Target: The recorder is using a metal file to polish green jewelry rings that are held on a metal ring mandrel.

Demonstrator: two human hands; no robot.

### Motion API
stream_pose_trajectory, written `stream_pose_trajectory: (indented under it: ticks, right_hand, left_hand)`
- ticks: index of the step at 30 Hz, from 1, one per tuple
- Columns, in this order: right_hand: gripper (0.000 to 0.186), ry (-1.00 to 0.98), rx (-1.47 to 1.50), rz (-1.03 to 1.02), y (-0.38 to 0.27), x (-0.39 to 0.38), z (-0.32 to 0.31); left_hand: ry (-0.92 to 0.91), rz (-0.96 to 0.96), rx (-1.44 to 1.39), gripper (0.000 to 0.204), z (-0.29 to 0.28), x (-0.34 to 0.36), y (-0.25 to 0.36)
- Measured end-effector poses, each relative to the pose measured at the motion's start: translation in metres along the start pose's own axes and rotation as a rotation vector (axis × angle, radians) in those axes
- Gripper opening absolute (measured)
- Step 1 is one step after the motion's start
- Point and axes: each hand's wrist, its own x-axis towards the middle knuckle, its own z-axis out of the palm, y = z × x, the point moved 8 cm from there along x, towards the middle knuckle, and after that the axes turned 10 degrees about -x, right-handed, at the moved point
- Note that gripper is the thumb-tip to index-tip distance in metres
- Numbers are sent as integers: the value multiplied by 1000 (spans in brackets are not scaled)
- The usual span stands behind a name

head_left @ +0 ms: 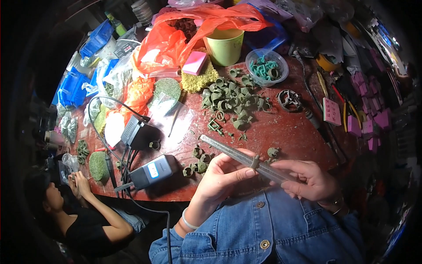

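A long grey tapered ring mandrel (228, 150) slants across in front of me, its thin end up and to the left. Around its middle sits a dark green ring (255, 162) that looks like wax. My left hand (220, 178) is closed there, its thumb and fingers pinching the ring on the rod. The thicker end lies in the grip of my right hand (314, 182), which hides part of it. Just beyond my hands, a loose green ring (272, 152) lies on the table, and several more green rings (200, 163) lie left of my left hand.
A heap of green rings (228, 99) lies on the red table (176, 187). Beyond are a round plastic tub (267, 66), a yellow-green cup (225, 46) and an orange bag (158, 53). A power bank (154, 171) with cables is at left, near another person (83, 215). Tools and purple blocks (371, 103) are at right.
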Motion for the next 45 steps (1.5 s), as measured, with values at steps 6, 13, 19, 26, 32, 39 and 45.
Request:
stream_pose_trajectory:
  ticks: [6,13,19,26,32,39,45]
  right_hand:
    - [45,-3,23,-22,4,-16,-13]
    - [44,98,77,108,34,-64,-48]
    - [44,210,50,148,46,-66,-55]
    - [43,140,58,133,44,-54,-48]
    - [43,171,39,141,48,-58,-52]
    - [42,273,103,123,52,-56,-57]
    - [42,262,141,118,55,-54,-55]
  left_hand:
    - [76,122,-8,36,-7,-1,17]
    - [282,615,194,33,-18,-16,69]
    - [348,669,1571,35,22,-29,92]
    - [307,480,1941,31,15,-26,80]
    - [289,514,1787,32,14,-11,85]
    - [229,672,1940,32,44,34,64]
    - [219,531,2007,22,32,44,56]
